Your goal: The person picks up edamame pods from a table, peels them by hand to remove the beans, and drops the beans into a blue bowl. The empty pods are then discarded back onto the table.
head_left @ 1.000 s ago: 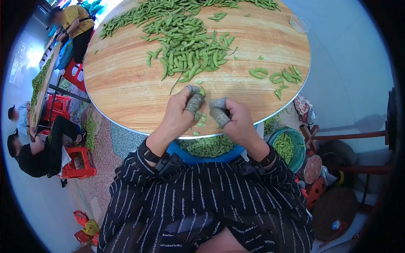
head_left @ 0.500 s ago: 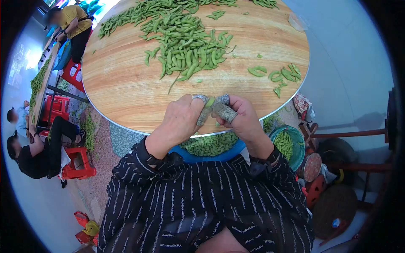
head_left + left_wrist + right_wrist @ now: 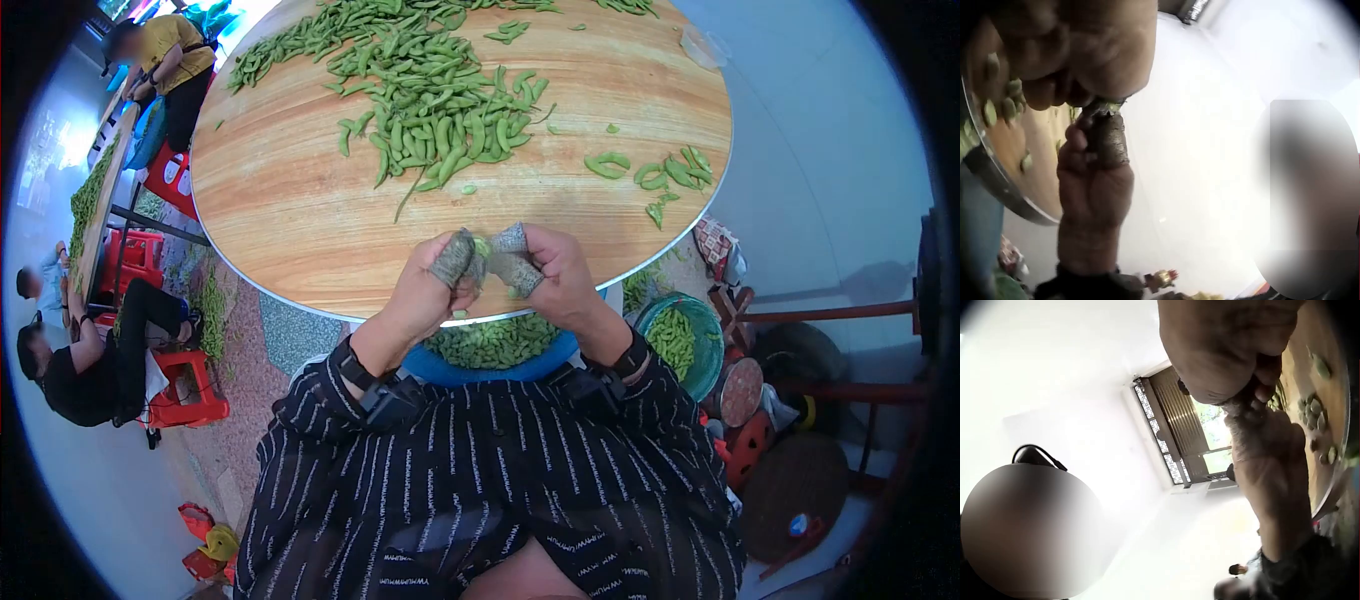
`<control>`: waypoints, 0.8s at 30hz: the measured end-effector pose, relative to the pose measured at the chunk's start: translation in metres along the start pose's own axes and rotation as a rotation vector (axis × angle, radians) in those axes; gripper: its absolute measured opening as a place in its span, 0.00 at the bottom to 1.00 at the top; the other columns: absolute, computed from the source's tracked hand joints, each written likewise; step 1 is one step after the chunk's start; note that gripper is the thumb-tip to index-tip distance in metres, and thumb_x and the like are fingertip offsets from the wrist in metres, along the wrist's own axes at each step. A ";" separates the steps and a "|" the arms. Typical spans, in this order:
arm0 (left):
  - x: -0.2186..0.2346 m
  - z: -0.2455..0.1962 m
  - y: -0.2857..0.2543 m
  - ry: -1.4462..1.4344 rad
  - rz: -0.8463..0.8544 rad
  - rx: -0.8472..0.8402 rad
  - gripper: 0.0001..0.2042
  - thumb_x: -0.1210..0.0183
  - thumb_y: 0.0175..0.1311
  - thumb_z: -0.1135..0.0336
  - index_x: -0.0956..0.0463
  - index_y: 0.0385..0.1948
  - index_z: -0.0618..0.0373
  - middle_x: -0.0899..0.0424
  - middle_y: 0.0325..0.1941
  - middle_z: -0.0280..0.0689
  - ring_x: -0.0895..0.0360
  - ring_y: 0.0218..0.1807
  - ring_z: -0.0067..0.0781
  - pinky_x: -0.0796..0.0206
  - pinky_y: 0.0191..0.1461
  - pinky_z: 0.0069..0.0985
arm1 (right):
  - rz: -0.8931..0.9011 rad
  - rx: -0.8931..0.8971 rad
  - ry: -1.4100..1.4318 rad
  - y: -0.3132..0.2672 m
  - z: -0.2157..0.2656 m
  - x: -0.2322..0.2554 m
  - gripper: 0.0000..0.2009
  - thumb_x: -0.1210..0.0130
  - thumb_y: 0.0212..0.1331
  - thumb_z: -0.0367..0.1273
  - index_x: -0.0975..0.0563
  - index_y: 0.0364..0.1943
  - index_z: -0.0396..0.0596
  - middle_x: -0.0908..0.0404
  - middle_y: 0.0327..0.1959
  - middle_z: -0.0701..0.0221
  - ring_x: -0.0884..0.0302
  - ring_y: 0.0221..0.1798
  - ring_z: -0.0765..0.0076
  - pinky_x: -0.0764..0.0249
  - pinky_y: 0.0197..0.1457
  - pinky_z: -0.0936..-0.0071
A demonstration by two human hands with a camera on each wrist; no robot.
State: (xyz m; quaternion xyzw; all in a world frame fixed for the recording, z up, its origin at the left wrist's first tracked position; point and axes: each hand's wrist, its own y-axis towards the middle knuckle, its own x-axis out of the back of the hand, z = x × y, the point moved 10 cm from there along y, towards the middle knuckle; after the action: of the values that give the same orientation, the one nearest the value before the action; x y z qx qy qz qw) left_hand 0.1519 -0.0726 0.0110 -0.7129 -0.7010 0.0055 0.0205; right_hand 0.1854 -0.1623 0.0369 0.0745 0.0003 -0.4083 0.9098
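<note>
People are sitting along the far left, one in a yellow top [image 3: 175,52] leaning over another table [image 3: 119,165], with red stools [image 3: 188,390] standing on the floor near it. On the round wooden table [image 3: 290,215], a big heap of green pods [image 3: 425,105] is spreading from the far edge toward the middle, a long stem poking out at its near side. Close to the near edge, the left hand [image 3: 415,285] is curling its fingers and pressing a grey-wrapped thumb to pinch a small green pod [image 3: 482,246], which is sitting between the two hands. Below them, a blue basin [image 3: 430,370] is holding a mass of shelled beans [image 3: 490,345], partly under the table's rim. The right hand [image 3: 562,280] is closing its wrapped thumb and forefinger on the pod's other side, the tips almost meeting the left's. Farther right, a few loose pods [image 3: 605,165] are lying apart from the heap, and a green basket [image 3: 712,360] is standing below the table, holding more pods [image 3: 672,340].
</note>
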 end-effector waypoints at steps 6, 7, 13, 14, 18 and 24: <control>0.011 -0.020 0.008 0.176 0.003 -0.146 0.06 0.48 0.56 0.68 0.31 0.28 0.60 0.33 0.17 0.30 0.38 0.17 0.20 0.44 0.20 0.18 | -0.010 -0.101 0.002 -0.003 -0.006 0.004 0.04 0.50 0.50 0.22 0.27 0.31 0.38 0.28 0.24 0.76 0.35 0.29 0.84 0.35 0.32 0.83; 0.004 -0.049 0.000 0.627 -0.045 -0.473 0.06 0.49 0.57 0.66 0.31 0.28 0.59 0.33 0.17 0.29 0.38 0.17 0.18 0.46 0.20 0.16 | -0.019 -0.135 -0.006 -0.004 -0.010 0.005 0.05 0.50 0.50 0.22 0.27 0.31 0.38 0.28 0.24 0.77 0.35 0.28 0.84 0.35 0.32 0.83; 0.010 0.003 0.003 -0.073 0.016 0.097 0.05 0.48 0.55 0.69 0.32 0.26 0.61 0.32 0.17 0.31 0.37 0.18 0.18 0.44 0.21 0.18 | -0.024 -0.134 0.087 -0.006 -0.013 0.003 0.04 0.50 0.52 0.25 0.27 0.32 0.41 0.30 0.22 0.80 0.39 0.24 0.88 0.40 0.25 0.88; 0.010 0.002 0.002 -0.072 0.017 0.096 0.05 0.48 0.55 0.69 0.32 0.26 0.61 0.32 0.17 0.31 0.37 0.18 0.18 0.44 0.21 0.18 | -0.024 -0.133 0.086 -0.005 -0.011 0.003 0.04 0.50 0.52 0.25 0.27 0.32 0.41 0.30 0.22 0.80 0.39 0.24 0.88 0.40 0.25 0.88; 0.008 -0.017 0.000 0.096 -0.001 -0.010 0.04 0.48 0.52 0.72 0.33 0.25 0.61 0.33 0.16 0.32 0.35 0.20 0.20 0.41 0.23 0.19 | 0.014 -0.286 0.332 -0.009 -0.014 -0.003 0.06 0.50 0.53 0.27 0.27 0.35 0.43 0.31 0.20 0.80 0.39 0.21 0.89 0.43 0.21 0.90; 0.001 -0.037 -0.001 0.390 0.034 -0.205 0.03 0.48 0.50 0.74 0.32 0.25 0.61 0.32 0.16 0.34 0.34 0.21 0.22 0.40 0.25 0.21 | 0.036 -0.301 0.278 -0.009 -0.015 -0.003 0.05 0.49 0.53 0.27 0.27 0.34 0.43 0.30 0.20 0.79 0.38 0.20 0.88 0.43 0.21 0.89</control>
State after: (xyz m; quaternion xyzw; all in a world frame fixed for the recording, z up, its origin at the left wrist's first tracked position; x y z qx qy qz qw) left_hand 0.1520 -0.0729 0.0485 -0.7105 -0.6685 -0.2036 0.0830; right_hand 0.1773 -0.1638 0.0210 -0.0065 0.1854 -0.3729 0.9091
